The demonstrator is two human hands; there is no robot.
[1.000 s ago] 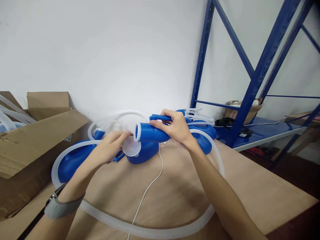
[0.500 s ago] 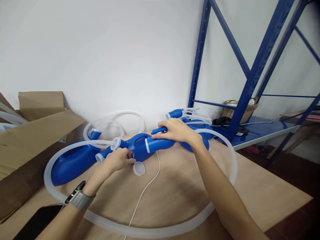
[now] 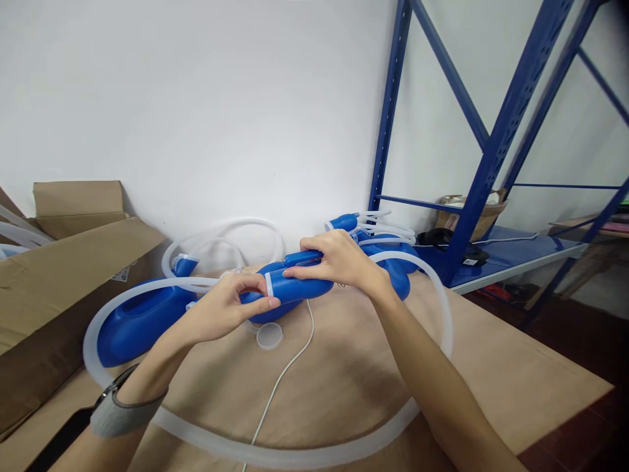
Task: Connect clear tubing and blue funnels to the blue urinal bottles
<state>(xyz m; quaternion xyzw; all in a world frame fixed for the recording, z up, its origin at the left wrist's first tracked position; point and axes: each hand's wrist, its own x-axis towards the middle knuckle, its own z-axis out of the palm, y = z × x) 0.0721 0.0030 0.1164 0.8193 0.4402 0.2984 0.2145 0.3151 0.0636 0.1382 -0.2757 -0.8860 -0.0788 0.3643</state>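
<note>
Two hands meet on one blue bottle (image 3: 295, 286), held just above the brown table (image 3: 491, 373) near the wall. Its body is glossy blue plastic with a white ring at the mouth, which faces left, and a slim blue handle along the top. The right hand (image 3: 344, 262) lies over the handle and neck, fingers (image 3: 304, 269) curled down around them. The left hand (image 3: 226, 308) is at the mouth, thumb and forefinger pinching the white ring. One clear round cap (image 3: 269, 335) lies on the table just below the bottle, touching neither hand. One wide translucent hose (image 3: 275, 452) loops around both forearms, and one thin white cord (image 3: 285, 373) runs from under the bottle toward the near edge. A second blue bottle (image 3: 137, 321) lies to the left, and more blue pieces with tubing crowd behind the right hand; their number cannot be told. One cardboard box (image 3: 59, 262) stands at far left, one blue metal rack (image 3: 491, 144) at right. Half a second ago the left hand was lower, at the smaller spouts beside the cap; now it has risen to the bottle's mouth, and the bottle has tipped closer to it
</note>
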